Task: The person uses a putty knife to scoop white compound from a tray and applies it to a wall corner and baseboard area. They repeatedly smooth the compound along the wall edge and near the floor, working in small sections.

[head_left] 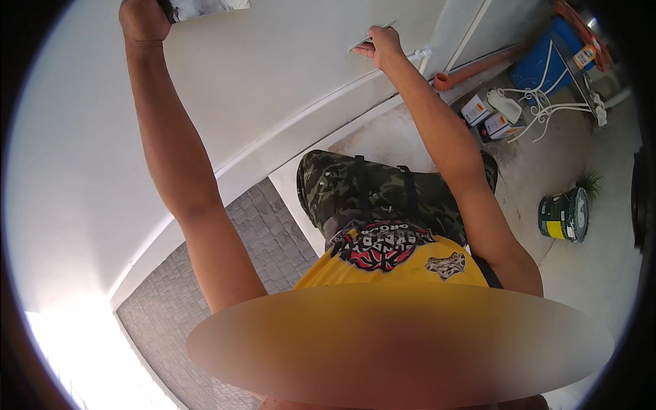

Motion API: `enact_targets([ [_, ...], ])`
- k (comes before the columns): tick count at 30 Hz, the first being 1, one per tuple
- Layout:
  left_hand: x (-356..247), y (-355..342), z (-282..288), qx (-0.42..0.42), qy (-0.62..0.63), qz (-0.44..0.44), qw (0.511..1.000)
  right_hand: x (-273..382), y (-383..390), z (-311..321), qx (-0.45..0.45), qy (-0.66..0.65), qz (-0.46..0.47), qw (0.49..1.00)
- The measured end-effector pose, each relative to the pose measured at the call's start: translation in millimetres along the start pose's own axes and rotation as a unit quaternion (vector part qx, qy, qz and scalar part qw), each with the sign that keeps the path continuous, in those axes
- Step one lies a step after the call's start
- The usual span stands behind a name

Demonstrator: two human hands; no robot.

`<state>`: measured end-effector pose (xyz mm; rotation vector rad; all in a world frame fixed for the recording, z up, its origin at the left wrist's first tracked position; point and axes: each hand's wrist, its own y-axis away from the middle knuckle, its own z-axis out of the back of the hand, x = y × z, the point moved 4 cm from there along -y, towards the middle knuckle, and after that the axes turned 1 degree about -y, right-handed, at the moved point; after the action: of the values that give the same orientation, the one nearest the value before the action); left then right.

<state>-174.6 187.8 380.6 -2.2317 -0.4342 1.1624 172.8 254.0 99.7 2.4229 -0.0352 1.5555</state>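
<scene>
At the top left edge, my left hand (145, 24) is closed around the dark handle of a plastering trowel (208, 7), its flat blade smeared with white paste. Part of that tool lies beyond the picture. My right hand (385, 48) is raised to the pale wall (273, 65), right of the middle. Its fingers pinch a thin flat scraper (363, 42), seen nearly edge-on close to the wall surface. Both arms reach up and forward, wide apart.
A white pipe (321, 102) runs along the wall's foot, with an orange pipe (471, 72) farther right. Beyond stand a blue bin (543, 65), cans (475, 109), a white jug (504, 106) and a curled metal frame (543, 109). A dark green bucket (564, 215) stands right.
</scene>
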Motion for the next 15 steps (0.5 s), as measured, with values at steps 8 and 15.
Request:
enact_targets([
  [8,8,-8,26,0.006,0.055,0.070,0.996,187,69,-109,0.047,0.189,0.273,0.942],
  [15,-2,-13,34,-0.003,-0.205,-0.028,0.978,139,156,36,0.189,-0.084,0.247,0.947],
])
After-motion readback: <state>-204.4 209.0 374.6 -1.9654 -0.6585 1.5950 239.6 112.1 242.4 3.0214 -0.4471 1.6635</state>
